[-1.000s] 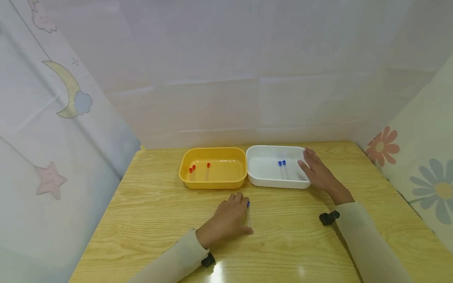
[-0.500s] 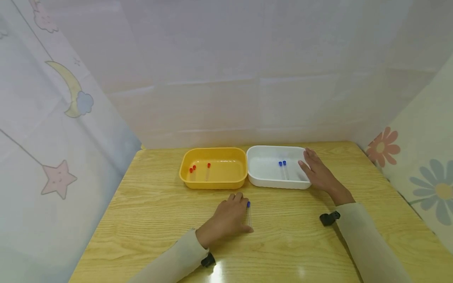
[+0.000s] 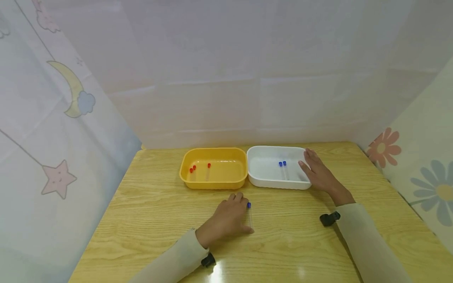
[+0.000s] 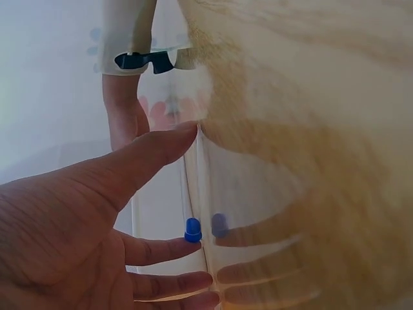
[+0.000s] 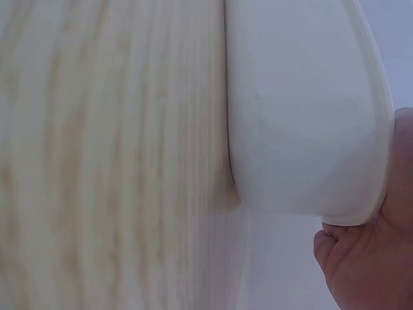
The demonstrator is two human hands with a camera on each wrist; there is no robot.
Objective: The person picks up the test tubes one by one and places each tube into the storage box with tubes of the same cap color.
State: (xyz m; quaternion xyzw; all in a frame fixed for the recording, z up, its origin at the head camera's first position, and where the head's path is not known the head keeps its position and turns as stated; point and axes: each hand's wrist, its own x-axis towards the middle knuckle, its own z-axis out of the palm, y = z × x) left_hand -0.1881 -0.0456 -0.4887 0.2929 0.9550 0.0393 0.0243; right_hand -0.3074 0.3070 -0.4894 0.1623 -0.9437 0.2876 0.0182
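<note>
A clear test tube with a blue cap (image 3: 249,205) lies on the table in front of the trays. My left hand (image 3: 230,216) spans it lengthwise, thumb at the uncapped end and index finger at the blue cap (image 4: 193,230), pinching it by its ends. Further right, my right hand (image 3: 319,175) holds the right end of the white tray (image 3: 276,183), its thumb over the rim; the right wrist view shows the hand (image 5: 374,258) against that tray's end. Two blue-capped tubes (image 3: 283,169) lie inside the white tray.
A yellow tray (image 3: 212,185) stands left of the white one, touching it, with three red-capped tubes (image 3: 208,172) inside. Behind both trays hangs a pale sheet (image 3: 212,110). The glossy wooden table (image 3: 152,220) reflects the left hand.
Both hands keep their places at the tube and the white tray. The view shifts very slightly; nothing else visibly moves.
</note>
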